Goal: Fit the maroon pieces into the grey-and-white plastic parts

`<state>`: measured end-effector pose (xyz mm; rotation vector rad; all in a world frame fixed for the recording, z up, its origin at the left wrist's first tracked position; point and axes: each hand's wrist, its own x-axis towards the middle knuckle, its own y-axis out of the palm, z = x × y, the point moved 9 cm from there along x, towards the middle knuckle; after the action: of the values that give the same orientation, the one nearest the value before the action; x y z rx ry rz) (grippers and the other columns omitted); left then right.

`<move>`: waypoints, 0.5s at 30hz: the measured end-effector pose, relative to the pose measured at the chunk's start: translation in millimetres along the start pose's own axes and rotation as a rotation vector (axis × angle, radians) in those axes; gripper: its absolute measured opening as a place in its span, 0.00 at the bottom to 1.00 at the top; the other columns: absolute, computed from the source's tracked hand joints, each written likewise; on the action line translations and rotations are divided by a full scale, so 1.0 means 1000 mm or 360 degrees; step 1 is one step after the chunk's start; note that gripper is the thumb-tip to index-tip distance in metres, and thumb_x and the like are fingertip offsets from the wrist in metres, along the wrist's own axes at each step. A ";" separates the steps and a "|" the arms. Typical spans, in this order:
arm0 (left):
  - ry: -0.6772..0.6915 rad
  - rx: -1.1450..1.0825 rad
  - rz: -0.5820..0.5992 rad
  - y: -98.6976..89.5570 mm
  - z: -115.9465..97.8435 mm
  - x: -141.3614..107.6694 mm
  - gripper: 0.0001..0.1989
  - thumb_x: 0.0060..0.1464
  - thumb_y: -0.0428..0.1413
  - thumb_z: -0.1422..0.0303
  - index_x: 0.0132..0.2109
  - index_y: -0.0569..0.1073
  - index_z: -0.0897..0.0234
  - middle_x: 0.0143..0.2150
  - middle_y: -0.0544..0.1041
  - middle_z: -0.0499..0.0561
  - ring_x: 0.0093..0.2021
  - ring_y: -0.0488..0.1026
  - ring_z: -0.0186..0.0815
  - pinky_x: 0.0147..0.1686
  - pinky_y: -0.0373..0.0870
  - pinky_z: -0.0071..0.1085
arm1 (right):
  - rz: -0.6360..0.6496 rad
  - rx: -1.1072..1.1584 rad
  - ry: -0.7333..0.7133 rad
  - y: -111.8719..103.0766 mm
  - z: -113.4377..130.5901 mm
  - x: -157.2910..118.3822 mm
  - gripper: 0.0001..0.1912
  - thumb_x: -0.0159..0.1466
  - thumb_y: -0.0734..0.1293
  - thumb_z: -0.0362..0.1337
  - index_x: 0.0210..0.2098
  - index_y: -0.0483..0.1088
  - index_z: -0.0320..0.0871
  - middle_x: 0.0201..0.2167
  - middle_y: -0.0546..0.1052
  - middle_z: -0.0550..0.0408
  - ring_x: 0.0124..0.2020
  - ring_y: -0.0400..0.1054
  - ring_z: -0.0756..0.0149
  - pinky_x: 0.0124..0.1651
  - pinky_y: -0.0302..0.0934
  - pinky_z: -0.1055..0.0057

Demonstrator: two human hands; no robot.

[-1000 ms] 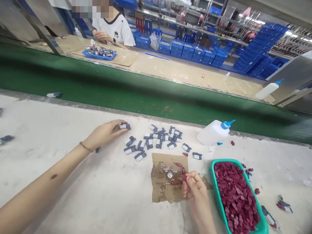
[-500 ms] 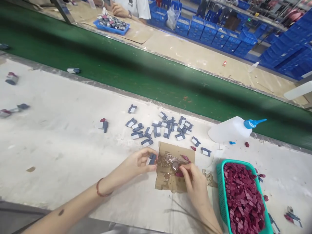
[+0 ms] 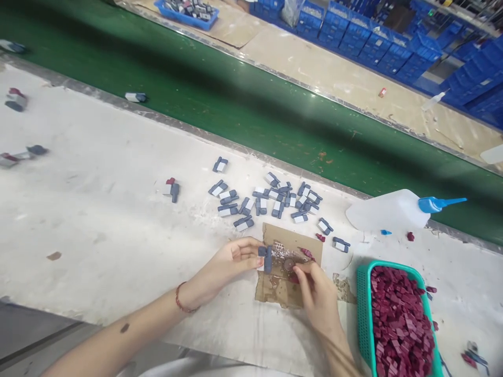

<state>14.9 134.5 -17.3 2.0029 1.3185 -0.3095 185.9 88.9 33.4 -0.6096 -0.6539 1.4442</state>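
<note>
Glue on the card may smear my left hand pinching the clip, or the maroon chip pinched in my right hand may slip.

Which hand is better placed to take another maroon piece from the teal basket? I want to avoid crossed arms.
Probably the right hand: it rests on the cardboard scrap beside the teal basket of maroon pieces. The left hand is farther off and pinches a grey-and-white part.
</note>
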 end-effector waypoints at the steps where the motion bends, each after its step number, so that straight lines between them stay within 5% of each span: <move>1: -0.0021 -0.0044 0.0012 0.000 0.002 0.000 0.22 0.40 0.69 0.59 0.41 0.75 0.63 0.36 0.78 0.52 0.38 0.73 0.37 0.38 0.70 0.31 | -0.0031 0.0054 0.0067 -0.005 -0.002 0.000 0.16 0.71 0.58 0.44 0.31 0.69 0.45 0.25 0.76 0.55 0.25 0.70 0.65 0.29 0.60 0.71; 5: -0.0094 -0.0203 0.0045 0.002 0.006 -0.001 0.25 0.41 0.70 0.60 0.47 0.76 0.59 0.44 0.77 0.52 0.34 0.72 0.33 0.35 0.70 0.28 | -0.0134 0.0126 0.0247 -0.017 -0.009 -0.002 0.16 0.69 0.60 0.46 0.30 0.70 0.45 0.24 0.77 0.55 0.24 0.70 0.64 0.28 0.62 0.72; 10: -0.0144 -0.0197 0.0117 0.006 0.010 -0.002 0.22 0.41 0.70 0.60 0.44 0.80 0.62 0.49 0.78 0.55 0.41 0.74 0.37 0.45 0.70 0.32 | -0.0146 0.0156 0.0261 -0.014 -0.012 -0.002 0.16 0.67 0.61 0.47 0.29 0.71 0.45 0.24 0.78 0.54 0.24 0.70 0.63 0.28 0.62 0.71; 15: -0.0071 -0.0019 0.0270 0.014 0.007 -0.005 0.21 0.43 0.69 0.59 0.45 0.79 0.62 0.37 0.80 0.52 0.35 0.76 0.36 0.37 0.72 0.29 | -0.0202 0.0382 0.0338 -0.015 -0.011 -0.001 0.14 0.65 0.64 0.46 0.28 0.72 0.45 0.22 0.76 0.55 0.22 0.68 0.64 0.27 0.60 0.71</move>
<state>26.5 123.2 -13.8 2.0702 1.1120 -0.2641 204.4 87.6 36.2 -0.5142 -0.3400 1.2948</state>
